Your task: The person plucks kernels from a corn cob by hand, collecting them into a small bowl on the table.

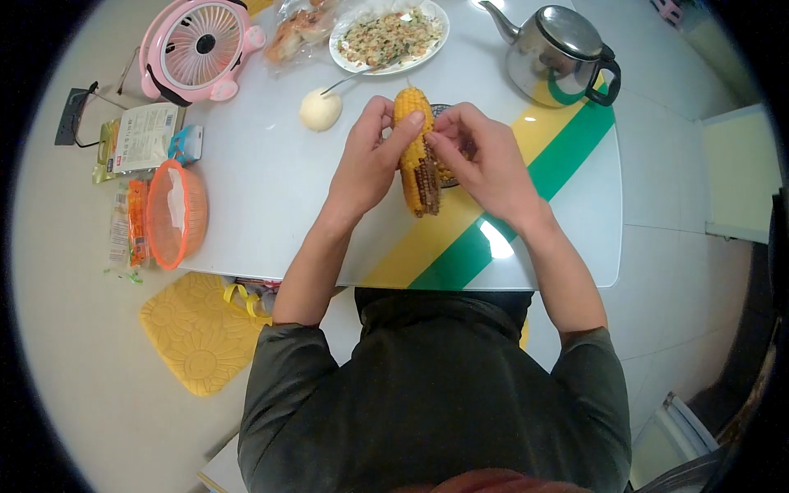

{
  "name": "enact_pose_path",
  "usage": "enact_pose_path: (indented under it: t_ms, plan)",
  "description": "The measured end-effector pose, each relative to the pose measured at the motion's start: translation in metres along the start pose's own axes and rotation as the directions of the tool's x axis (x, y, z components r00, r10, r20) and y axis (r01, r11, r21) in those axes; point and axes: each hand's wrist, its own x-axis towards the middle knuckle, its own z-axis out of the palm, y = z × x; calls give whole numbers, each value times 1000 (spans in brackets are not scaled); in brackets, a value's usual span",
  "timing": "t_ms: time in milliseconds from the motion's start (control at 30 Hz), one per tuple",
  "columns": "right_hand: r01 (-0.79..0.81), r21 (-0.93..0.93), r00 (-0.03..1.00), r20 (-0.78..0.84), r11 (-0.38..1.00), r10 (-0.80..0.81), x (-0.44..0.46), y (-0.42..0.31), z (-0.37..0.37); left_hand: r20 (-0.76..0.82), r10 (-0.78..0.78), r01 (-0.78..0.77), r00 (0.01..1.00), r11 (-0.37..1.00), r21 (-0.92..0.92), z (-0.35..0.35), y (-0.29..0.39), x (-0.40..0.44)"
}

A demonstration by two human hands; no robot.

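Note:
A yellow corn cob (412,156) is held nearly upright over the table, its lower right side stripped of kernels and showing brown cob. My left hand (371,156) is closed around it from the left, thumb pressed on the kernels. On the other side, my right hand (481,160) has its fingers pinched at the edge of the kernels, touching the cob; whether loose kernels are between them is hidden. Behind the right hand, a patterned bowl (441,108) with yellow kernels shows only in part.
A plate of chopped food (446,37) and a pale round bun (320,110) lie beyond my hands. A steel kettle (567,49) stands at the back right. Along the left are a pink fan (197,49), an orange basket (196,215) and food packets (146,135).

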Motion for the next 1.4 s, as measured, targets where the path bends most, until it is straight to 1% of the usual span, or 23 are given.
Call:
enact_pose_path:
  t_ms: [100, 167, 267, 367, 467, 533, 667, 767, 867, 933, 967, 1000, 1033, 1067, 1100, 1133, 1167, 1233, 1300, 1400]
  plan:
    - [-33, 13, 999, 23, 999, 33, 0, 0, -1, 0, -5, 5, 1000, 1000, 5, 1, 0, 1]
    - [-49, 11, 998, 32, 999, 49, 1, -1, -2, 5, -27, 26, 1000, 999, 46, 0, -1, 2]
    - [-85, 0, 994, 66, 996, 85, 0, -2, -1, -9, -14, 15, 1000, 996, 82, 1, 2, 1]
    - [-74, 18, 997, 24, 997, 74, 0, -2, 0, -6, -39, 39, 999, 999, 9, 2, 7, 0]
    - [-87, 19, 996, 14, 996, 87, 0, 0, -1, -4, -34, 34, 999, 999, -4, 2, 7, 0]
    - [-53, -13, 998, 12, 998, 54, 0, 0, -2, -4, -17, 17, 1000, 1000, -11, 2, 8, -2]
    - [4, -97, 1000, 2, 995, -4, -1, 2, -1, -13, -19, 20, 1000, 999, 33, 2, 9, -3]
    - [-35, -61, 999, -5, 998, 34, 0, 0, -1, -13, -24, 24, 1000, 1000, -4, 2, 8, -2]
    - [198, -109, 979, -26, 974, -202, -3, 2, -1, -18, -23, 23, 1000, 999, -33, 5, 14, -7]
    - [153, -116, 985, -57, 981, -161, -7, 5, 3, -8, -30, 30, 1000, 999, 25, 1, 8, -9]
    - [86, -99, 992, -82, 991, -94, -10, 5, 6, -3, -21, 21, 1000, 998, 57, 0, 8, -7]
    - [35, -86, 993, -107, 996, -44, -6, 4, 6, -3, -14, 15, 1000, 1000, 18, 2, 12, -5]
    - [242, -190, 953, -140, 952, -270, -4, 3, 4, -3, -13, 13, 1000, 1000, -20, 5, 16, -6]
    - [142, -77, 981, -121, 987, -151, -4, 3, 3, 0, -22, 22, 1000, 998, -60, 8, 17, -8]
    - [25, 39, 996, -83, 999, -22, -5, 2, 2, 10, -8, 8, 1000, 999, -33, 8, 15, -6]
    - [-96, 150, 994, -30, 984, 102, -5, 1, 1, 10, -4, 5, 1000, 999, -38, 9, 16, -5]
    - [-110, 204, 992, -31, 973, 119, -5, 0, 1, 7, -5, 5, 1000, 999, -44, 11, 16, -5]
    - [30, 85, 997, -67, 996, -24, -3, 7, 3, 8, -2, 2, 1000, 999, -38, 11, 15, -3]
    - [71, 26, 995, -75, 997, -69, -5, 10, 5, 17, -9, 9, 1000, 1000, -19, 9, 11, -3]
    - [26, 41, 998, -64, 999, -23, -5, 10, 5, -17, 48, -48, 999, 999, -7, 13, 7, -1]
